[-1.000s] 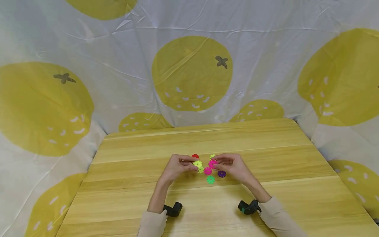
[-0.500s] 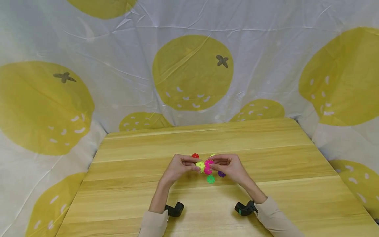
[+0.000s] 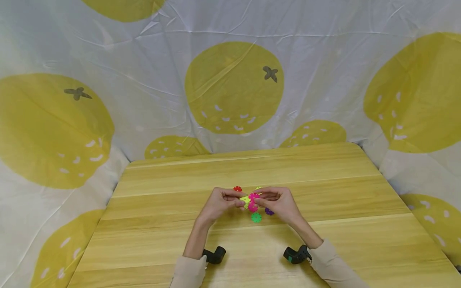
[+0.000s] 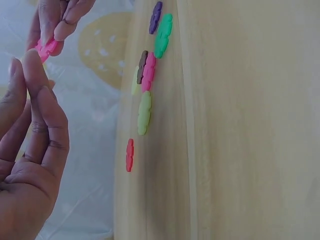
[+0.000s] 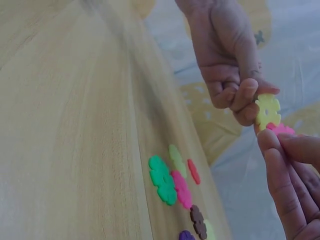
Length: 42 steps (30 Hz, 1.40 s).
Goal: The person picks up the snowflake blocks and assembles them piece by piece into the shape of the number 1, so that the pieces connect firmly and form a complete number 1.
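Note:
Above the table, my left hand [image 3: 221, 203] pinches a yellow snowflake disc [image 3: 245, 201] between thumb and fingers. A pink snowflake disc [image 5: 281, 128] is pinched by my right hand [image 3: 280, 202]. The two discs meet edge to edge; in the right wrist view the pink one stands across the yellow disc's lower rim, and how far their slots interlock cannot be told. Below lie a second pink disc [image 3: 253, 207], a green disc [image 3: 256, 217], a purple disc [image 3: 269, 211] partly behind my right hand, and a red disc [image 3: 237, 189].
A brown disc [image 4: 142, 67] and a pale yellow-green disc [image 4: 144, 113] also lie on the wooden table [image 3: 162, 188]. Another yellow disc [image 3: 259, 188] is half hidden behind my right fingers. A fruit-patterned cloth [image 3: 151, 92] hangs behind the table.
My hands have come together, bringing the yellow and pink discs from apart into contact. The yellow disc has turned from facing up to more tilted. The loose discs stay where they were.

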### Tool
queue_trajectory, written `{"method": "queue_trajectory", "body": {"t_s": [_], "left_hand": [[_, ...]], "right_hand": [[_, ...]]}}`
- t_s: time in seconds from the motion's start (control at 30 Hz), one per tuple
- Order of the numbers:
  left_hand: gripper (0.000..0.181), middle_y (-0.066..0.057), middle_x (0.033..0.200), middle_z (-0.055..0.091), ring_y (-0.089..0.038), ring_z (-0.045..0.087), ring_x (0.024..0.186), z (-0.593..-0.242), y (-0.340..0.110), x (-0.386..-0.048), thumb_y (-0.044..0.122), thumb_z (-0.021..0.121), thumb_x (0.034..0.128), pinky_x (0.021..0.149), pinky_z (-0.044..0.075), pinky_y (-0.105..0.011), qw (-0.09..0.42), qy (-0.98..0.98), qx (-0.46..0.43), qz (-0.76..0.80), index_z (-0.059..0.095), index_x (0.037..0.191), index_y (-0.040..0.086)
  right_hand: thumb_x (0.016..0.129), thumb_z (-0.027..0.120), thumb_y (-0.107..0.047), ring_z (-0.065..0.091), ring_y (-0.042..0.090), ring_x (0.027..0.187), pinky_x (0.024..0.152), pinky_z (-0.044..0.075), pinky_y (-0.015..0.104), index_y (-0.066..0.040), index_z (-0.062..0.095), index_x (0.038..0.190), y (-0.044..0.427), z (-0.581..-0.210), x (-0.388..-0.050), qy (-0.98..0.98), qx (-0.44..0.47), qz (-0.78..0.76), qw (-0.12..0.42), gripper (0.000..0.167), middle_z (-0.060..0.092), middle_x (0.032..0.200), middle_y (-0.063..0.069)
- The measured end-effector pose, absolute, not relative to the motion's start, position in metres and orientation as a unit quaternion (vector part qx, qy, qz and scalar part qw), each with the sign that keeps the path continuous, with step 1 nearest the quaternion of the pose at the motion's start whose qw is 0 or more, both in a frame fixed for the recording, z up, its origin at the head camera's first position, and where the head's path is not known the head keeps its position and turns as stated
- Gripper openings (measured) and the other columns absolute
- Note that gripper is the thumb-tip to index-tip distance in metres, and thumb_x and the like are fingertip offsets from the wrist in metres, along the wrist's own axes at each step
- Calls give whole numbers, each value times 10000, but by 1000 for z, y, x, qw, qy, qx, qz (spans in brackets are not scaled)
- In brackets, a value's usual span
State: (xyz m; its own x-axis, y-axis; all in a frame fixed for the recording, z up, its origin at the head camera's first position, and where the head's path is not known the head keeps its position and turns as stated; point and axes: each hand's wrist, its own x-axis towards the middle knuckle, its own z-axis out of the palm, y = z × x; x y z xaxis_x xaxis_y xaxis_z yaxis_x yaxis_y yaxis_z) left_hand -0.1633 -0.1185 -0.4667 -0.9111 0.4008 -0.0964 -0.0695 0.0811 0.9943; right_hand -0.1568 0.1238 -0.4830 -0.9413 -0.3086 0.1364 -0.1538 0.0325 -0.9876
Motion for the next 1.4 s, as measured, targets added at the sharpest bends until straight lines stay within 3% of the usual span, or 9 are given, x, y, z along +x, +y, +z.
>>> {"method": "queue_trajectory", "body": {"t_s": [0.13, 0.27, 0.5, 0.8, 0.93, 1.13, 1.27, 1.4], "left_hand": [[228, -347, 1023, 740, -229, 788, 781, -467, -116, -164, -4, 708, 954, 900, 620, -422, 178, 709, 112, 673, 734, 1156, -106], [229, -289, 980, 769, -294, 788, 800, -469, -114, -164, 3, 722, 944, 873, 626, -389, 180, 708, 107, 675, 740, 1149, -99], [235, -256, 985, 779, -159, 773, 753, -473, -115, -165, -13, 692, 962, 860, 630, -371, 178, 700, 103, 684, 719, 1166, -127], [285, -366, 1084, 721, -115, 770, 757, -475, -112, -165, -7, 670, 980, 868, 627, -343, 175, 682, 98, 704, 674, 1217, -165], [279, -309, 1058, 753, -116, 771, 761, -476, -112, -164, -14, 675, 974, 858, 621, -311, 178, 680, 97, 705, 677, 1208, -166], [264, -183, 962, 800, -120, 779, 782, -475, -114, -163, -14, 676, 974, 886, 610, -295, 193, 691, 102, 689, 692, 1206, -139], [279, -226, 987, 788, -122, 781, 792, -474, -115, -162, -14, 665, 980, 918, 611, -345, 202, 697, 112, 679, 680, 1232, -131], [274, -280, 1014, 769, -134, 784, 800, -472, -114, -161, -12, 665, 981, 931, 611, -383, 200, 705, 126, 668, 684, 1230, -126]], "right_hand": [[913, 790, -86, 778, 394, 858, 774, 614, 530, 47, 751, 1145, 124, -485, -158, 711, -159, -683, 56, 271, 771, 1018, 270], [913, 787, -75, 798, 255, 811, 763, 618, 513, 66, 742, 1150, 124, -488, -159, 708, -154, -687, 56, 279, 768, 1012, 277], [909, 789, -60, 794, 169, 781, 760, 606, 537, 78, 736, 1134, 120, -492, -159, 701, -148, -697, 43, 269, 762, 1001, 295], [894, 793, -27, 792, 152, 784, 759, 610, 510, 103, 726, 1118, 115, -496, -157, 686, -130, -716, 19, 267, 763, 962, 288], [900, 784, -17, 793, 165, 780, 762, 602, 529, 124, 713, 1129, 116, -494, -157, 684, -132, -717, 30, 279, 764, 978, 289], [878, 821, -61, 784, 150, 762, 710, 644, 406, 61, 765, 1068, 118, -490, -158, 723, -135, -677, 23, 233, 774, 978, 270], [873, 826, -67, 780, 141, 758, 687, 637, 299, 45, 780, 1037, 118, -489, -159, 731, -139, -667, 24, 203, 777, 988, 261], [873, 826, -66, 776, 135, 746, 673, 632, 284, 35, 787, 1027, 119, -489, -159, 734, -138, -665, 27, 189, 779, 979, 257]]}}
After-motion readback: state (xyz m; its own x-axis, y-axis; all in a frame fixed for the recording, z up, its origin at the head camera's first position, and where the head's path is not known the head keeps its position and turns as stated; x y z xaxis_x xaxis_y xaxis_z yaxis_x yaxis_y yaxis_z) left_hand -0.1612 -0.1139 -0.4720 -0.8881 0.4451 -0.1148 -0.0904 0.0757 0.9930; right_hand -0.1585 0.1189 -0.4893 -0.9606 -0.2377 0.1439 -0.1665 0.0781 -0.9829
